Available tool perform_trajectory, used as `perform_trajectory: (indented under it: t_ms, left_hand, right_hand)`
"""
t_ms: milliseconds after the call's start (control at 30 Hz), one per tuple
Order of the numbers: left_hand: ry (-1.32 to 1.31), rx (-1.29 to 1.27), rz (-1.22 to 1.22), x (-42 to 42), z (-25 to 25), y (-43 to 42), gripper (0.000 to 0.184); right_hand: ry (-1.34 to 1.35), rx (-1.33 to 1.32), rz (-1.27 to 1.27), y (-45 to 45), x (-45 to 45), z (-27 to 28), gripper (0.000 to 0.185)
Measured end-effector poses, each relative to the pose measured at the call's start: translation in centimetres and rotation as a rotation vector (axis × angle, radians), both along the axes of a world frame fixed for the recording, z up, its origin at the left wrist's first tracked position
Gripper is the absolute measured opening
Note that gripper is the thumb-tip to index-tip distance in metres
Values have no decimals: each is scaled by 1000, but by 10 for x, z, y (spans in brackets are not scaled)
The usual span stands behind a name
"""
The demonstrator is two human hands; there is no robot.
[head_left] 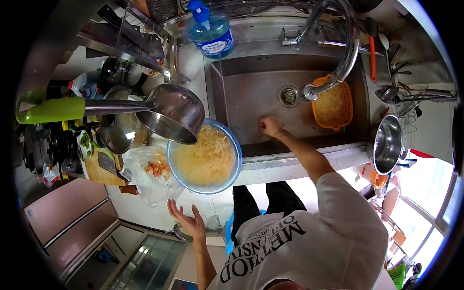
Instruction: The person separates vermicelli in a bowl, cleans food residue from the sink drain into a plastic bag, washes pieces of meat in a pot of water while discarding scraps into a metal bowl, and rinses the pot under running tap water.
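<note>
My right hand (271, 126) is down in the steel sink (241, 96), its fingers closed. A small reddish bit shows at the fingers, too little to name. My left hand (186, 220) is held in the air with its fingers spread, holding nothing. It is nearest to a clear plastic bag (137, 166) with reddish scraps on it. Beside the sink stands a blue-rimmed basin (237, 159) full of pale yellow shreds (205, 157). An orange basket (346, 108) in the sink's right end holds more pale pieces.
A steel saucepan (176, 108) with a green handle overlaps the basin's far edge in view. The curved faucet (350, 53) arches over the sink. A blue pump bottle (210, 36) stands behind. A steel bowl (386, 145) leans at right; a cutting board (99, 169) lies at left.
</note>
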State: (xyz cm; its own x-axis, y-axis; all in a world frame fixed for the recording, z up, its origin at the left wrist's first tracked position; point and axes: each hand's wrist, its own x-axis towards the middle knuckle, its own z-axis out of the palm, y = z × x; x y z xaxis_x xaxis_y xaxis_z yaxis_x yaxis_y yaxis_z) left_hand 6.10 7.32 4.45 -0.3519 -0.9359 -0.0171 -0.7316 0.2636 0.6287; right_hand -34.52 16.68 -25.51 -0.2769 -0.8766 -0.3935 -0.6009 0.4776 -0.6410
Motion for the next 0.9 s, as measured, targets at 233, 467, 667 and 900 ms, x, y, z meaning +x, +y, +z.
perform_trajectory:
  t_ms: [233, 467, 667, 900]
  left_hand:
    - [11, 16, -18, -2, -3, -3, 66]
    - [-2, -20, -42, -5, 0, -7, 65]
    - [5, -23, -46, 0, 2, -8, 64]
    - [-22, -13, -69, 8, -5, -5, 63]
  right_hand:
    - [383, -285, 71, 17, 6, 5, 36]
    - [298, 93, 448, -15, 37, 22, 18]
    - [157, -70, 281, 28, -7, 0, 10]
    - [314, -151, 4, 26, -67, 23, 20]
